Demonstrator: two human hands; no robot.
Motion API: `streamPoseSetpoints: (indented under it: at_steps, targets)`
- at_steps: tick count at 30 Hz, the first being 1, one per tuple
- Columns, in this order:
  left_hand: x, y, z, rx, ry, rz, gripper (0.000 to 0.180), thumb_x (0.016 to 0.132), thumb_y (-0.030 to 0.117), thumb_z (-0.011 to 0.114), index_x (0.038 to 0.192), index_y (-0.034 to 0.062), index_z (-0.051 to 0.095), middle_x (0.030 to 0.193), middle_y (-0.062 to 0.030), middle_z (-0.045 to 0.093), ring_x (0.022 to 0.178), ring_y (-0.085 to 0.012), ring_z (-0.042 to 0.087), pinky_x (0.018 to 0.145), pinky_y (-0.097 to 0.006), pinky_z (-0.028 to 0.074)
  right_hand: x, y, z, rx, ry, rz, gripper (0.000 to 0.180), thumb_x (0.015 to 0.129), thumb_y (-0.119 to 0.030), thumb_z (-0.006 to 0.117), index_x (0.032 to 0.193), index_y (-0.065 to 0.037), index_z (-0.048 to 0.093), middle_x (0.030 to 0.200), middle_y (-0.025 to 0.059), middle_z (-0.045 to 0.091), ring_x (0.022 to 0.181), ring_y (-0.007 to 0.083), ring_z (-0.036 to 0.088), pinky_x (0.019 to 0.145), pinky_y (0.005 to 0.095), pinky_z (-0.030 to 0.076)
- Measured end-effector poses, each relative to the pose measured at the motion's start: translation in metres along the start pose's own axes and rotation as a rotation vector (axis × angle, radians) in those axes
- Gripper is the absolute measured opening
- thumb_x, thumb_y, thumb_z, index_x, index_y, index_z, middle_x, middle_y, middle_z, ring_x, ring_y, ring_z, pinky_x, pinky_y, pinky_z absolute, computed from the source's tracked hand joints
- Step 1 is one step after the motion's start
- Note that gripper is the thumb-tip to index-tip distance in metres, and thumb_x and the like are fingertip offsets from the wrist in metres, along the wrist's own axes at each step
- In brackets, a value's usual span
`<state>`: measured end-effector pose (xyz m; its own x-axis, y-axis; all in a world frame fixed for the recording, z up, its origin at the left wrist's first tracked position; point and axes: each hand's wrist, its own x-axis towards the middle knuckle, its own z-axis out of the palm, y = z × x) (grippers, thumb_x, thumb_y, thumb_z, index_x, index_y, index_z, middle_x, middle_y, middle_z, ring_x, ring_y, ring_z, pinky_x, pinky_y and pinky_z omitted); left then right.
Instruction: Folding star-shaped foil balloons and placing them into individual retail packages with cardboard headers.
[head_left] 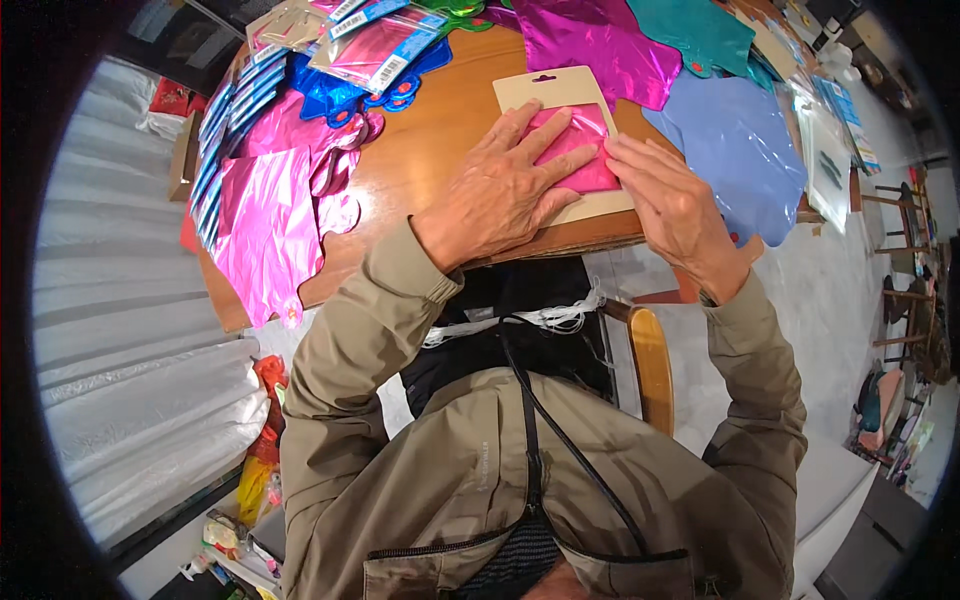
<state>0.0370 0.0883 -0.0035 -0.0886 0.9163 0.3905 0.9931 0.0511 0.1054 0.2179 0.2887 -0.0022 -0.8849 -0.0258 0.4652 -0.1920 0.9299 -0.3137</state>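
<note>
A folded pink foil sheet (590, 180), probably a flat foil balloon, lies on a cream backing card (545, 88) with a hanging slot at its top. The card rests at the table's near edge. My left hand (505, 180) lies across the foil and card, fingers spread and pressing flat. At the right edge of the foil is my right hand (675, 205), its fingers stretched out and touching it; its thumb is hidden. A magenta foil piece (600, 45) lies just beyond the card, and a pale blue one (740, 150) to the right of my right hand.
The wooden table (420, 140) holds pink foil pieces (265, 210) at left, blue foil (320, 90) behind, and a teal piece (695, 35) far right. Packaged packets (385, 45) are stacked at far left. A wooden chair (650, 365) stands below the table edge, with white string (560, 318) nearby.
</note>
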Motion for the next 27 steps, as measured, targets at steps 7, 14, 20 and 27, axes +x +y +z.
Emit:
streamPoseSetpoints:
  at_steps: [7, 14, 20, 27]
  targets:
    - [0.002, 0.005, 0.001, 0.036, 0.023, -0.013, 0.051, 0.108, 0.039, 0.061, 0.155, 0.0188, 0.061, 0.161, -0.0147, 0.054, 0.152, -0.0449, 0.045, 0.123, -0.05, 0.043, -0.001, -0.007, -0.007, -0.047, 0.017, -0.026, 0.037, 0.088, -0.003, 0.075, 0.124, 0.001, 0.072, 0.141, 0.0101, 0.071, 0.132, 0.0305, 0.066, 0.118, 0.0453, 0.05]
    - [0.004, 0.008, 0.0, 0.035, 0.054, -0.02, 0.047, 0.107, 0.039, 0.063, 0.148, 0.0164, 0.066, 0.156, -0.015, 0.058, 0.147, -0.0455, 0.05, 0.12, -0.05, 0.045, 0.008, -0.009, -0.02, -0.132, -0.059, -0.222, 0.042, 0.084, -0.008, 0.079, 0.124, -0.002, 0.071, 0.137, 0.0092, 0.07, 0.119, 0.028, 0.068, 0.109, 0.041, 0.055]
    - [0.005, 0.007, 0.003, -0.008, 0.135, -0.001, 0.041, 0.105, 0.04, 0.065, 0.137, 0.0143, 0.071, 0.148, -0.0149, 0.062, 0.139, -0.046, 0.055, 0.115, -0.049, 0.048, 0.007, -0.006, -0.02, -0.205, -0.056, -0.282, 0.042, 0.083, -0.009, 0.08, 0.123, -0.003, 0.07, 0.132, 0.0087, 0.07, 0.111, 0.0252, 0.067, 0.096, 0.0371, 0.058]
    - [0.006, 0.006, 0.002, -0.023, 0.131, -0.001, 0.04, 0.104, 0.038, 0.066, 0.134, 0.0127, 0.072, 0.147, -0.0142, 0.063, 0.137, -0.0441, 0.056, 0.113, -0.049, 0.049, 0.014, -0.007, -0.024, -0.222, -0.046, -0.365, 0.036, 0.084, -0.009, 0.078, 0.119, -0.004, 0.07, 0.127, 0.0085, 0.07, 0.105, 0.0233, 0.066, 0.087, 0.0348, 0.058]
